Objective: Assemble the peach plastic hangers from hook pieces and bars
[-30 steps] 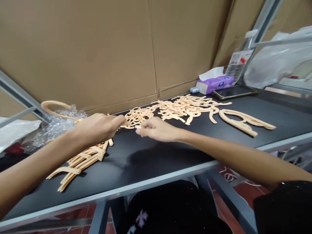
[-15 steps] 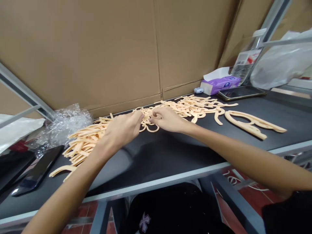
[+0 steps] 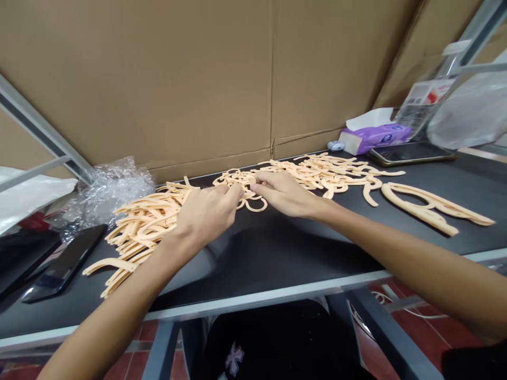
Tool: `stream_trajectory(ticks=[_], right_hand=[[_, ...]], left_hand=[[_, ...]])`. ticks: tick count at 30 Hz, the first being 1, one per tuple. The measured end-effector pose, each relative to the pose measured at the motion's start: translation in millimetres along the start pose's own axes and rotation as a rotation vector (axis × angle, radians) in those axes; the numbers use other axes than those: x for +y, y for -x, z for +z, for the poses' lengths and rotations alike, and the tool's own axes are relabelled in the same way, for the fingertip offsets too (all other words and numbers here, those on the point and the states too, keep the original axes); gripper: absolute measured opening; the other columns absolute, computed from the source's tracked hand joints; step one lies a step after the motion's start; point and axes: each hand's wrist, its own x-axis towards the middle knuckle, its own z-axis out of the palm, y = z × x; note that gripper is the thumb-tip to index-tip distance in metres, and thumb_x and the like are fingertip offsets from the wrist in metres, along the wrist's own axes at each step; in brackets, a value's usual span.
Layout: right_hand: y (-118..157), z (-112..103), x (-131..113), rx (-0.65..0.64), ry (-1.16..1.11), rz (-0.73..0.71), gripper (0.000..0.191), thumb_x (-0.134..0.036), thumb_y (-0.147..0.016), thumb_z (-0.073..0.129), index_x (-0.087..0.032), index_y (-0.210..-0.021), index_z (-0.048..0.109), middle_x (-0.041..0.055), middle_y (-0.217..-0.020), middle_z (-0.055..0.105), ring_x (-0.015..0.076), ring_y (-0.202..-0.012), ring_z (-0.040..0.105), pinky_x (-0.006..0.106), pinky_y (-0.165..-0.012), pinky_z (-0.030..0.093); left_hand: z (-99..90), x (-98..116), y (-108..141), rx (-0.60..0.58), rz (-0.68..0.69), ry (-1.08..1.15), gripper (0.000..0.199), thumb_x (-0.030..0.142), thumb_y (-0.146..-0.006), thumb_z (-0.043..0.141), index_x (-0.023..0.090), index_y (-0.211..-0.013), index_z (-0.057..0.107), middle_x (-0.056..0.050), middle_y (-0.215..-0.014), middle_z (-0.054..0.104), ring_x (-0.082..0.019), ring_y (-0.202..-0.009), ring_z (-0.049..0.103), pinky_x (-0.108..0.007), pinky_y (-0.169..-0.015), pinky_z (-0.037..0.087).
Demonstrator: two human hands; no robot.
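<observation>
My left hand (image 3: 209,209) is bent over the small peach-coloured plastic hooks and rings (image 3: 234,175) in the middle of the table, its fingers curled and pinched. Close beside it on the right, my right hand (image 3: 284,194) also has its thumb and fingers drawn together. Whatever lies between the fingertips is too small and too hidden to make out. Left of my left hand lies a heap of curved peach plastic arms (image 3: 148,214), partly covered by my wrist. Beyond my right hand spreads another pile of curved pieces (image 3: 328,171), some looking joined.
Farther right lies a larger peach piece shaped like a folding hanger (image 3: 430,206). A purple tissue pack (image 3: 382,137), a phone (image 3: 412,153) and a bottle (image 3: 425,97) stand back right. Bubble wrap (image 3: 114,192) and a dark phone (image 3: 65,264) lie left. Cardboard (image 3: 178,79) walls the back.
The view has turned a little to the left, so everything appears shifted right. Both hands stay close together by the hooks, with their fingers slightly repositioned.
</observation>
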Motion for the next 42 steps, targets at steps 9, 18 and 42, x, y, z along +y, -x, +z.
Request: stream_trajectory(ticks=[9, 18, 42], right_hand=[[5.3, -5.2, 6.4, -0.005, 0.391, -0.341, 0.030, -0.031, -0.102, 0.045, -0.018, -0.080, 0.060, 0.0047, -0.078, 0.065, 0.0153, -0.069, 0.046, 0.032, -0.066, 0.026], [6.3, -5.5, -0.4, -0.186, 0.361, -0.230, 0.033, -0.034, -0.103, 0.041, -0.018, -0.084, 0.062, 0.0059, -0.082, 0.067, 0.0162, -0.072, 0.049, 0.030, -0.067, 0.027], [4.4, -7.0, -4.8, -0.325, 0.344, -0.167, 0.036, -0.035, -0.102, 0.041, -0.018, -0.077, 0.061, 0.0028, -0.070, 0.059, 0.0147, -0.064, 0.043, 0.031, -0.065, 0.024]], left_hand=[[8.0, -8.1, -1.7, -0.014, -0.025, 0.022, 0.029, 0.023, -0.108, 0.034, 0.016, -0.111, 0.062, -0.013, -0.100, 0.078, -0.035, -0.088, 0.077, -0.037, -0.067, 0.050], [10.5, -8.3, -1.6, -0.056, -0.015, 0.081, 0.032, 0.028, -0.110, 0.031, 0.016, -0.114, 0.061, -0.013, -0.104, 0.077, -0.035, -0.093, 0.076, -0.040, -0.073, 0.053], [18.7, -16.1, 1.0, 0.023, 0.038, 0.438, 0.039, 0.029, -0.101, 0.040, 0.018, -0.091, 0.077, -0.008, -0.087, 0.078, -0.023, -0.080, 0.070, -0.032, -0.071, 0.041]])
